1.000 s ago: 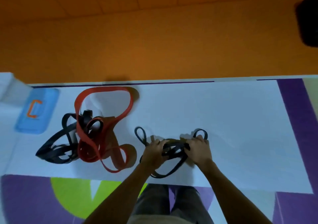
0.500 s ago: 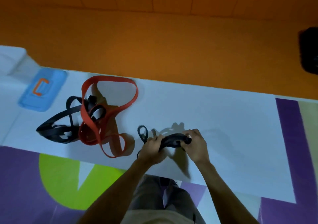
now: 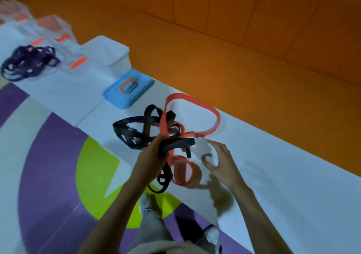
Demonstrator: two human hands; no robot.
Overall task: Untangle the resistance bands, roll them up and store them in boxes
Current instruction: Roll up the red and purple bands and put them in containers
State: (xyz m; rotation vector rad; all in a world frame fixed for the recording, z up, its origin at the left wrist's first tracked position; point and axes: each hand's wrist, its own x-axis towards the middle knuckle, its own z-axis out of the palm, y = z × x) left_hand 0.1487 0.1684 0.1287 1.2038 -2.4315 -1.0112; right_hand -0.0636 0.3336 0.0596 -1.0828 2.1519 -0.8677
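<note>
Left grip (image 3: 154, 156) clutches black band (image 3: 179, 143) over table (image 3: 283, 185) edge; right grip (image 3: 222, 164) spread.

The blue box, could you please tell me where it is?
Head view, left of centre: the blue box lies on the white table, between the white box and the red and black bands.

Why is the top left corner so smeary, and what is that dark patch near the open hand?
Head view: the far left corner is badly blurred, so the clear boxes and purple bands lose their edges. Head view: the dark patch on the white table is the right hand casting its shadow. Head view: the black band gripped by the left hand looks fairly sharp.
</note>
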